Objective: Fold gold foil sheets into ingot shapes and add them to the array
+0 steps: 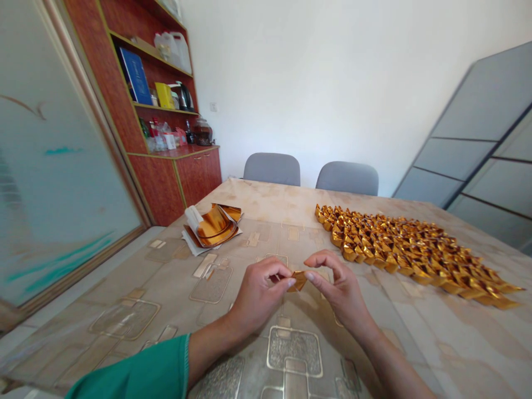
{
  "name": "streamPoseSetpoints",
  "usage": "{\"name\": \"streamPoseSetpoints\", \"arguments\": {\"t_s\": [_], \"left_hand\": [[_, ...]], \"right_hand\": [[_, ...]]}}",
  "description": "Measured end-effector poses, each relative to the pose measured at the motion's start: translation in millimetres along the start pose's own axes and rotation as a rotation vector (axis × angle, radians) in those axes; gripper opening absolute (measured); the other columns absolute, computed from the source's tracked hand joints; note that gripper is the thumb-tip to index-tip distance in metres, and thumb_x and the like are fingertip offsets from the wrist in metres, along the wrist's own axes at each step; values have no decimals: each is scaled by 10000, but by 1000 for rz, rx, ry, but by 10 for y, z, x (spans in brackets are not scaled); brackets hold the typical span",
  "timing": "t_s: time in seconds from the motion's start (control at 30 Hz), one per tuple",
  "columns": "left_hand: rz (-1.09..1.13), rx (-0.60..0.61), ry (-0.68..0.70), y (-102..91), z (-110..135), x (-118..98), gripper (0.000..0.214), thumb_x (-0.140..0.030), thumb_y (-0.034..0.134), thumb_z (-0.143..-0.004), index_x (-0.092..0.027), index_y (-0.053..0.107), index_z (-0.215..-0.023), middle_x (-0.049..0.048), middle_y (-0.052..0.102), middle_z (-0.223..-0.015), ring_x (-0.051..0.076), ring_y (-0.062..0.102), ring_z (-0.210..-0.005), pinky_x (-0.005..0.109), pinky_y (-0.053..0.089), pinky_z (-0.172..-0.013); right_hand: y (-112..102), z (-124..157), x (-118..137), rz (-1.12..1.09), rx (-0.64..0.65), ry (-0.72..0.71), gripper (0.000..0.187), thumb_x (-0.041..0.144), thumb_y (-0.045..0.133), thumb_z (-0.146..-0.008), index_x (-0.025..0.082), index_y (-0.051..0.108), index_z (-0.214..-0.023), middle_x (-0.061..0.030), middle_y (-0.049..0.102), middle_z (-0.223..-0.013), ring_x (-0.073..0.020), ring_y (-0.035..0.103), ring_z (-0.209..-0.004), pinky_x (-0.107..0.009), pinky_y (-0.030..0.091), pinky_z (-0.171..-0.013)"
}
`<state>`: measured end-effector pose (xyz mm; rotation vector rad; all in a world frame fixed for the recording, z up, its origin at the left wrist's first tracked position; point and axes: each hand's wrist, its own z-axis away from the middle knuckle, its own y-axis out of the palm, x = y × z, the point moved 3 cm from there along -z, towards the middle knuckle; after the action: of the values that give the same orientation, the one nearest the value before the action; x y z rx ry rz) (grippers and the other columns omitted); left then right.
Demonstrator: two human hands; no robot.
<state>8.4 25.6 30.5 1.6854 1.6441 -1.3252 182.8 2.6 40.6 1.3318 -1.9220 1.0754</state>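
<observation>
On my feed, the left hand (260,293) and right hand (338,291) have their fingers clamped on a folded gold foil piece (298,281) above the patterned surface (257,194), near a spread of folded gold foil ingots (409,252).

Golden folded foil (298,281), green sleeve (133,374)

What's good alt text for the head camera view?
The left hand and right hand pinch a small folded piece of gold paper above a patterned tablecloth. Many similar folded gold pieces lie packed together to the right; curled gold paper rests on white sheets to the left.
</observation>
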Motion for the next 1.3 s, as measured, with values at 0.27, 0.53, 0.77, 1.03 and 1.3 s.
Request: {"name": "streamPoseSetpoints", "arguments": {"t_s": [0.27, 0.53, 0.77, 1.03, 1.3], "left_hand": [[185, -14, -220, 44, -12, 62, 96, -218, 688, -727, -157, 682, -653, 14, 648, -627, 142, 559, -595, 244, 418, -582], [583, -177, -498, 3, -30, 175, 210, -299, 773, -698, -149, 645, -769, 1, 676, -708, 110, 600, -621, 206, 442, -571], [885, -121, -660, 60, 22, 215, 257, -224, 817, -659, -146, 605, -780, 13, 698, -748, 100, 640, -636, 186, 511, -578], [999, -11, -802, 90, 62, 198, 88, -118, 711, -752, -137, 631, -783, 26, 701, -722, 98, 651, -599, 184, 546, -579], [1002, -29, -764, 91, 53, 199, 220, -117, 815, -669, -141, 619, -766, 22, 706, -738, 106, 681, -642, 185, 571, -622]], "right_hand": [[19, 8, -43, -130, 88, 93, 158, 353, 660, -871, 243, 635, -760, 2, 605, -768, -196, 563, -770, -303, 424, -738], [75, 70, -180, -221, 80, 269, 279, 371, 559, -930, 290, 591, -1196, -44, 673, -1044, -225, 624, -952, -386, 466, -878], [188, 121, -57, -133, 209, 124, 381, 146, 576, -854, 289, 586, -1207, -35, 675, -1051, -201, 608, -886, -347, 489, -793], [102, 93, 39, -22, 324, -96, 165, 196, 643, -876, 301, 715, -980, -21, 628, -883, -194, 583, -810, -310, 473, -704], [-19, 41, 63, 0, 312, -100, 162, 244, 679, -860, 350, 768, -944, -20, 631, -822, -200, 595, -764, -321, 484, -672]]}}
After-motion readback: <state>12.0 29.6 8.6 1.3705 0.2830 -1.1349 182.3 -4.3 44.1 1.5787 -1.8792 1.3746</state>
